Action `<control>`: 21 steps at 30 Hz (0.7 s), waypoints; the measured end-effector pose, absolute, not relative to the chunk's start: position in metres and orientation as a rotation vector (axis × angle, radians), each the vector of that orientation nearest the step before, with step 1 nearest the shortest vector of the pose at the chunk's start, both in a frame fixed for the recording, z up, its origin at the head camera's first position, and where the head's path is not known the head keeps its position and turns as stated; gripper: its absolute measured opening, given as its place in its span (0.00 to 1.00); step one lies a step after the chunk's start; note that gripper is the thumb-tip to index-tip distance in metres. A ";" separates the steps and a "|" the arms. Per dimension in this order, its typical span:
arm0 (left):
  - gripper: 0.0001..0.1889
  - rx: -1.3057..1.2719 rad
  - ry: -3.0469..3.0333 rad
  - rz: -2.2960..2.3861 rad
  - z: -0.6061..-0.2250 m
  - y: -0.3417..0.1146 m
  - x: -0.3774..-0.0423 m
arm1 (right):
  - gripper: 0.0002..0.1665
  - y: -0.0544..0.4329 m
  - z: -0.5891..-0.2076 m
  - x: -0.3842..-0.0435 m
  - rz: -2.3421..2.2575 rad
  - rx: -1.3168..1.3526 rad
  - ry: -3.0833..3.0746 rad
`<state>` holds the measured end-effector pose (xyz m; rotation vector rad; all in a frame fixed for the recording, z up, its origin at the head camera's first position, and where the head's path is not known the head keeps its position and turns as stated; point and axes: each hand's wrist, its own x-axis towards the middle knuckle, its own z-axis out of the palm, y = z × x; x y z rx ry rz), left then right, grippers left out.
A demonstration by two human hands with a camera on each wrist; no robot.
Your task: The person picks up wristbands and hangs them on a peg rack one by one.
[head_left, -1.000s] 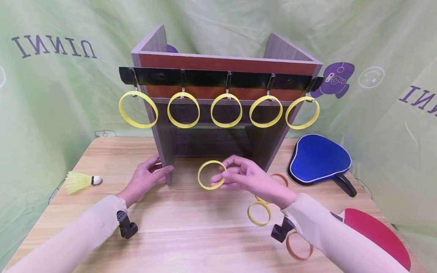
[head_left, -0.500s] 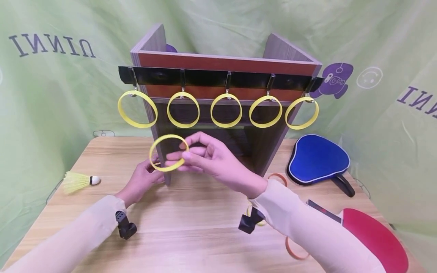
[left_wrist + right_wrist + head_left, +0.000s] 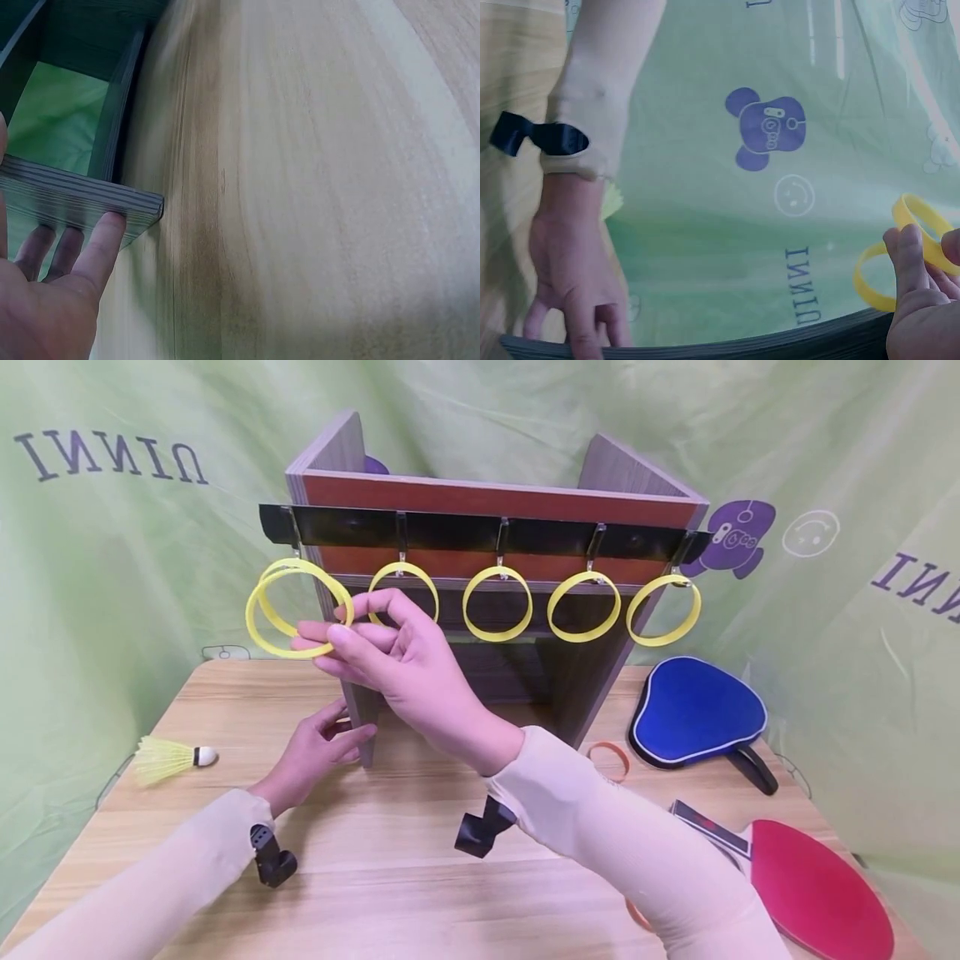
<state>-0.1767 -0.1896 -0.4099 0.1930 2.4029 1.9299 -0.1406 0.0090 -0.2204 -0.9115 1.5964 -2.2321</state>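
Note:
My right hand (image 3: 420, 672) pinches a yellow ring (image 3: 276, 651) between thumb and fingertips at the rack's left end. In the head view this ring overlaps another yellow ring (image 3: 267, 610) hanging from the leftmost hook; the right wrist view shows the held ring (image 3: 901, 210) beside the hanging ring (image 3: 866, 289). A black rail (image 3: 450, 533) with several hooks runs across the front of a wooden stand (image 3: 495, 495), each hook bearing a yellow ring. Low down, my left hand (image 3: 303, 760) grips the stand's left side panel (image 3: 82, 184), thumb and fingers about its front edge.
At left on the table lies a yellow shuttlecock (image 3: 168, 757). To the right are a blue paddle case (image 3: 697, 710), a red table tennis paddle (image 3: 817, 885) and an orange ring (image 3: 609, 762). Another orange ring (image 3: 637, 914) is partly hidden by the right sleeve.
My right hand has carried its yellow ring up and left from below the stand to the leftmost hanging ring. My left hand has stayed on the side panel.

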 end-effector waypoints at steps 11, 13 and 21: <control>0.34 0.184 2.391 1.938 -0.408 -0.190 -0.176 | 0.07 -0.006 -0.218 -0.146 -2.298 -0.796 1.682; 0.34 0.181 2.392 1.932 -0.408 -0.190 -0.176 | 0.08 -0.008 -0.219 -0.147 -2.296 -0.775 1.699; 0.34 0.178 2.434 1.877 -0.407 -0.191 -0.177 | 0.10 -0.011 -0.225 -0.147 -2.239 -0.681 1.732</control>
